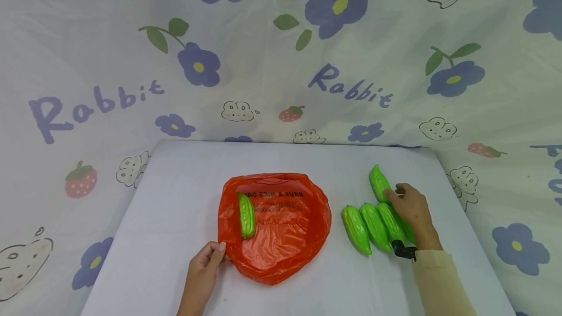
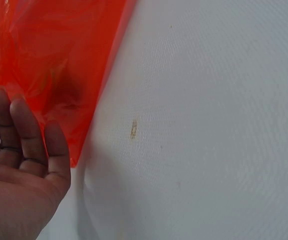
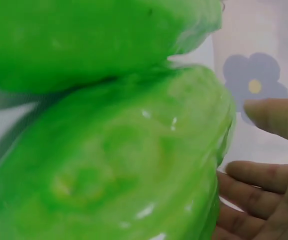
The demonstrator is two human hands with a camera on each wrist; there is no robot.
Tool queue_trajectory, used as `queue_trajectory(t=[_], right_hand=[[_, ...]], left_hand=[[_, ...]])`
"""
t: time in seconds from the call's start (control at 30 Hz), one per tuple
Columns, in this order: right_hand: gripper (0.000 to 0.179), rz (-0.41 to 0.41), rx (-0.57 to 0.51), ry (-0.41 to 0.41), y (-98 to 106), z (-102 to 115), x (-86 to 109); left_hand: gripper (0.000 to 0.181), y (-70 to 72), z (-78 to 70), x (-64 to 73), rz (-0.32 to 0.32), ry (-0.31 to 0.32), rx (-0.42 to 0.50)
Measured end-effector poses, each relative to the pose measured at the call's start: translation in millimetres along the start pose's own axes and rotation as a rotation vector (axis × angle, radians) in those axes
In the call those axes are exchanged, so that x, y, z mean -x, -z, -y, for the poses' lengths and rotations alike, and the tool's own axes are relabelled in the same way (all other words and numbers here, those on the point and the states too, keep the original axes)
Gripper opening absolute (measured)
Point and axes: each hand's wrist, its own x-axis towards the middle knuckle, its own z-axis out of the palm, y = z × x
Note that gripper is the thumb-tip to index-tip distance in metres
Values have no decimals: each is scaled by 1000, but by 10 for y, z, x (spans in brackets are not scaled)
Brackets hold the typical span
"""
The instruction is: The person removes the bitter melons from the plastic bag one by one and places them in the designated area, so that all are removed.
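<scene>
A red plastic bag (image 1: 281, 252) stands with its mouth spread wide, one glossy green bitter melon (image 1: 247, 216) inside at its left. My left hand (image 1: 206, 260) pinches the bag's near-left rim, thumb over the edge; the left wrist view has its fingers (image 2: 29, 130) against the bag's outer side. On the right, several more bitter melons lie in a slanted row, the leftmost melon (image 1: 356, 229) closest to the bag. My right hand (image 1: 410, 206) hovers over the row's right end, thumb by the lower end of the upper melon (image 1: 378, 182). Its thumb and fingers stand apart in the right wrist view.
A white cloth covers the table (image 1: 175, 174). Behind and at the sides hangs a patterned curtain (image 1: 263, 72) with flowers and lettering. A small black camera (image 1: 403, 250) sits at my right wrist, over the near ends of the melons.
</scene>
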Motion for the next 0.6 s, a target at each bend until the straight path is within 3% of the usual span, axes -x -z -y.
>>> queue_trajectory(t=[0.3, 0.43, 0.6], right_hand=[[61, -252, 44, 129, -17, 149, 146], [52, -369, 48, 233, -42, 336, 253], [38, -515, -45, 415, -128, 567, 414]], left_hand=[[41, -22, -28, -1, -2, 4, -3], [43, -24, -24, 1, -7, -13, -8], [40, -35, -8, -2, -14, -35, -11]])
